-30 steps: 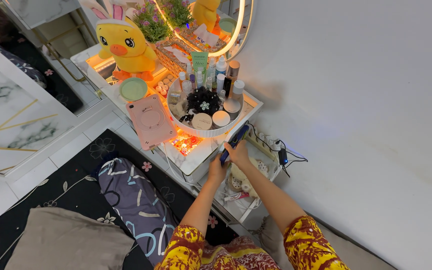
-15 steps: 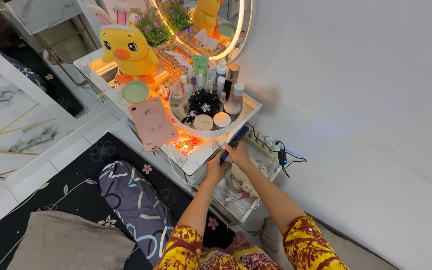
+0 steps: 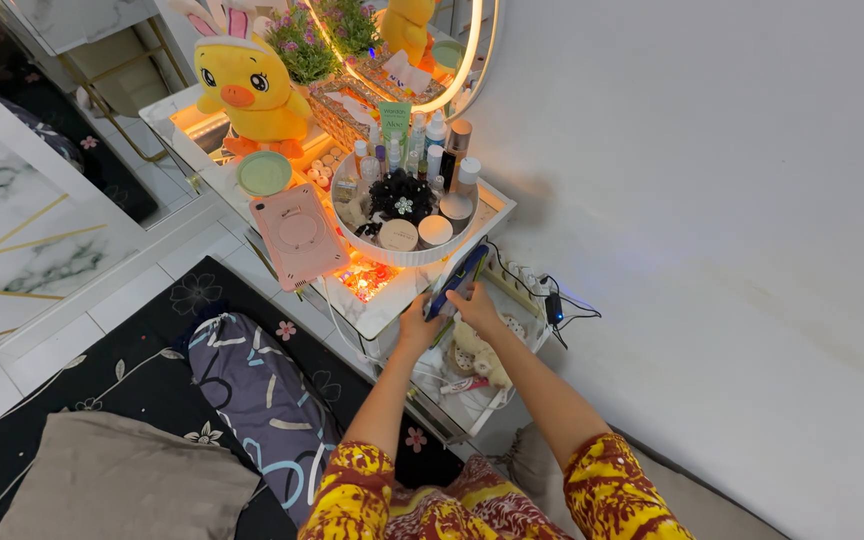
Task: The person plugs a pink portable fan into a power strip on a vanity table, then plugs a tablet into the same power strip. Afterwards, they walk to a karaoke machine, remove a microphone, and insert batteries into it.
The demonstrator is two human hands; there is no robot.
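Over the corner of the white vanity surface (image 3: 377, 310), both my hands meet on a dark blue phone (image 3: 457, 280). My left hand (image 3: 418, 325) pinches its lower end; my right hand (image 3: 476, 308) wraps the side, so each grip is closed on the phone. It sits tilted, its top end pointing toward the round white tray (image 3: 402, 255) of bottles and jars, just beside the tray's rim. Pink tablet case (image 3: 298, 233) lies left of the tray, partly over the edge. Yellow duck plush (image 3: 245, 85) stands further back, near a green round dish (image 3: 264, 173). Below my hands: a white basket (image 3: 527, 345) holding a pale plush toy (image 3: 477, 355). Black cables (image 3: 552, 300) run along the wall.
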